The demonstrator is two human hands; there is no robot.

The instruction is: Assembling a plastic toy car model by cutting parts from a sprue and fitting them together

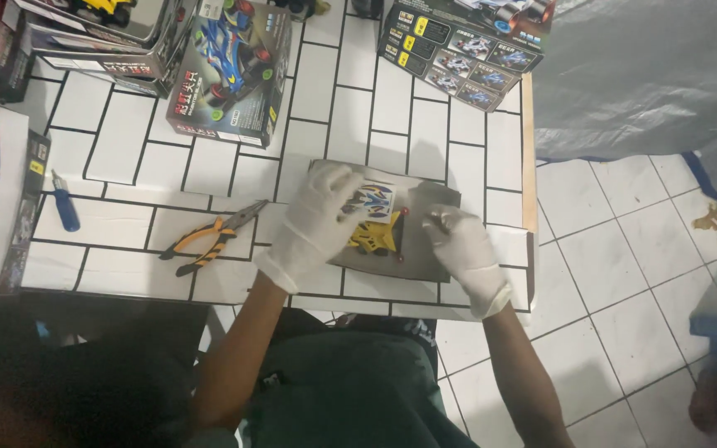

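- Left hand (315, 222), gloved: lay flat, fingers spread, on sticker sheet (373, 200).
- Right hand (460, 242), gloved: fingertips pinched at grey tray (429, 253); hold unclear.
- Pliers (209, 239): on table (126, 158), left.

Home hobby corner: toy-car kit boxes (230, 70), pliers (209, 241), brick-pattern tabletop (350, 108), tiled floor (616, 274).

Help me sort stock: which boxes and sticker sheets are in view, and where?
Toy car box: table top centre-left, dark, blue car picture.
Second box: top right, dark, small car photos.
Stacked boxes: top left, grey.
Sticker sheet: between left hand and right hand, blue-yellow.
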